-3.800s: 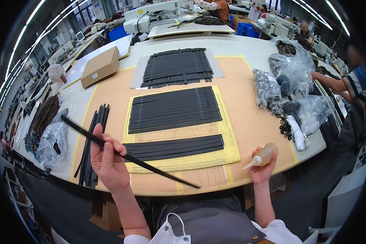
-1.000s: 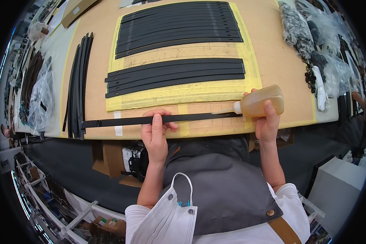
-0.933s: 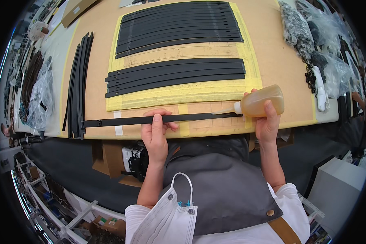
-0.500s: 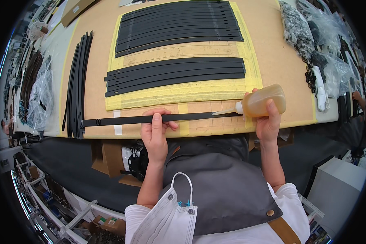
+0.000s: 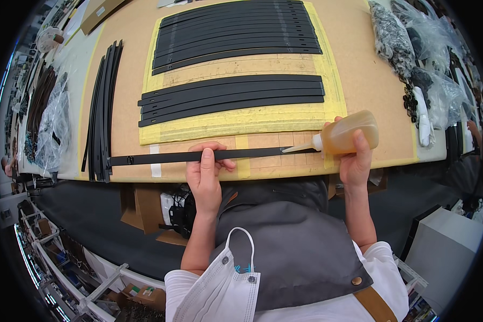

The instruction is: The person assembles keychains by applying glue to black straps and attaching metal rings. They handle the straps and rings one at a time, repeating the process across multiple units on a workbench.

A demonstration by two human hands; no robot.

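Note:
A long black strap (image 5: 161,157) lies flat along the near edge of the brown work table (image 5: 359,70). My left hand (image 5: 205,170) presses down on its middle, fingers over the strap. My right hand (image 5: 354,158) grips a translucent squeeze bottle (image 5: 349,133) of amber liquid, held sideways. Its white nozzle tip touches the strap's right end. Two groups of black straps (image 5: 231,96) lie in rows on a yellow mat (image 5: 327,102) just beyond.
A bundle of loose black straps (image 5: 102,107) lies at the left. Clear plastic bags (image 5: 51,123) with dark parts sit at the far left, and more bags (image 5: 440,91) of small black hardware at the right. My grey apron and a hanging face mask fill the foreground.
Earlier I held the strap up in the air; it now lies flat on the table edge. Over the last second the bottle's nozzle has slid slightly along the strap's right end.

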